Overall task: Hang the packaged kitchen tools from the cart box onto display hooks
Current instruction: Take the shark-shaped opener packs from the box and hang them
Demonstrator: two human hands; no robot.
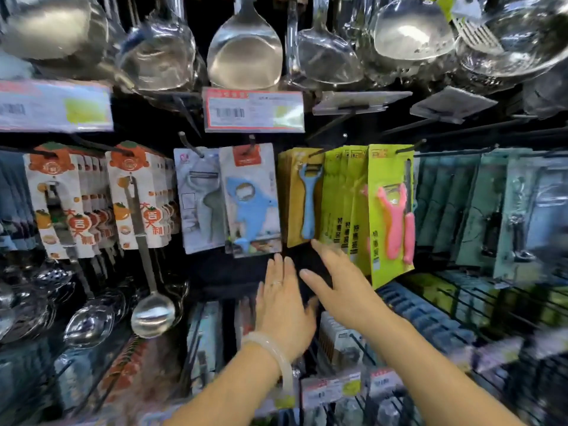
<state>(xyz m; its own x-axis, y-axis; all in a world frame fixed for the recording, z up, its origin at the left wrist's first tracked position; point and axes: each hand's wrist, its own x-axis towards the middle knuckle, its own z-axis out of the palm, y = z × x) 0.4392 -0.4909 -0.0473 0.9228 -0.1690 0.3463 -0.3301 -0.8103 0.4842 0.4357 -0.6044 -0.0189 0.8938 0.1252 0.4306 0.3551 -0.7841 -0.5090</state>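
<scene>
Both hands are held up with fingers spread, and nothing is gripped. The left hand (a ring is worn on it) is kept just below the shark pack. The right hand is stretched toward the yellow peeler pack, which is hung on a hook.

Red characters 大吉大利 on white orange-print packages, upper left of left hand; barcode on price tag above, digits unreadable; green packages' print blurred
</scene>
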